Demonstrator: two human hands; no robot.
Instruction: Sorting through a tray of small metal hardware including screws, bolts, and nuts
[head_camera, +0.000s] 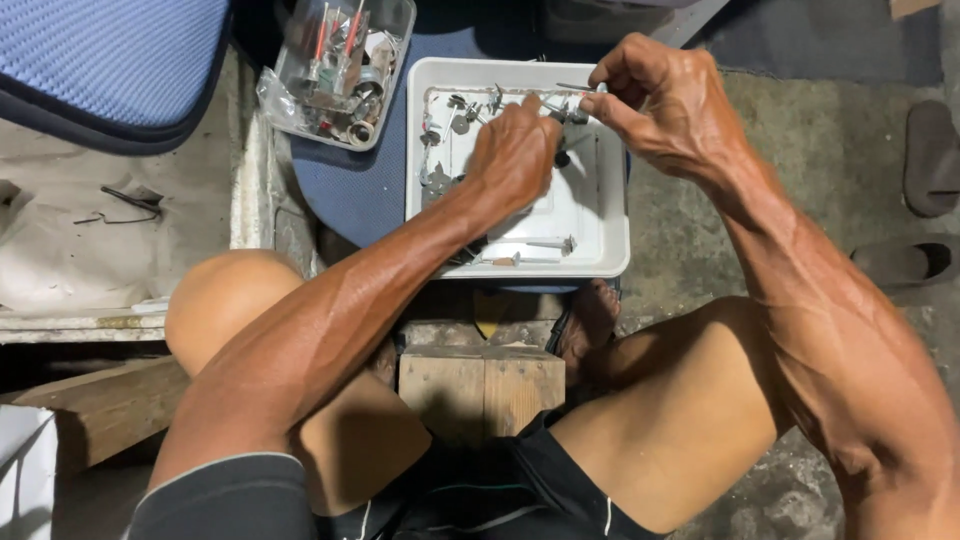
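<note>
Seen from the head camera, both hands work over the white tray. The left hand and right hand pinch a thin metal pin between their fingers near the tray's far edge, above scattered small metal parts.

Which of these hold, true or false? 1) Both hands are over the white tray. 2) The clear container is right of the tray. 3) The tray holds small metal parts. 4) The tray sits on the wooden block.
1) True: the left hand and right hand are over the white tray.
2) False: the clear container lies left of it.
3) True: small metal parts lie inside.
4) False: the wooden block is nearer the person, apart from the tray.
</note>
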